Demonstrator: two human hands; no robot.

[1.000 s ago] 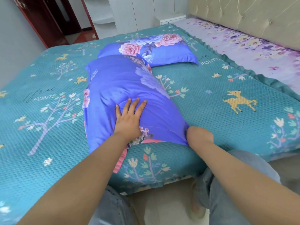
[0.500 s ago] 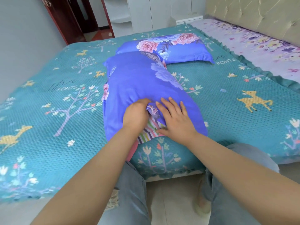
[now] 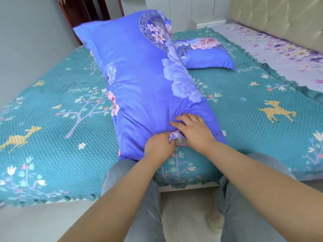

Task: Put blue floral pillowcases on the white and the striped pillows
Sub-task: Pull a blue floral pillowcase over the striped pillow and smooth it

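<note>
- Fingers (image 3: 176, 125) of the right hand (image 3: 194, 131) curl down into the blue fabric at the near end of the blue floral pillowcase (image 3: 143, 81), bunching it into folds; the thumb is hidden, so how firm the grip is cannot be told.
- Beside it, touching, the left hand (image 3: 159, 147) is closed in a fist round a gathered tuft of the same case's open edge.
- Between the two hands a small patch of the striped pillow (image 3: 180, 142) shows, pink and pale green, poking out of the case's mouth; the rest of it is inside.
- Both bare forearms reach in from the bottom of the view, above grey trousers (image 3: 145, 198) and a pale slipper (image 3: 216, 219) on the floor.
- That covered pillow stands tilted, its near end on the edge of the teal bedspread (image 3: 52, 140), its far end raised up toward the wall and blurred.
- Farther back, a second pillow (image 3: 204, 55) in a matching blue case with pink roses lies flat on the bedspread, partly hidden behind the raised one.
- At the far right a purple flowered sheet (image 3: 279, 55) runs along a padded beige headboard (image 3: 279, 16).
- Beyond the bed stand white cupboards (image 3: 188, 9) and a dark red door (image 3: 87, 11).
</note>
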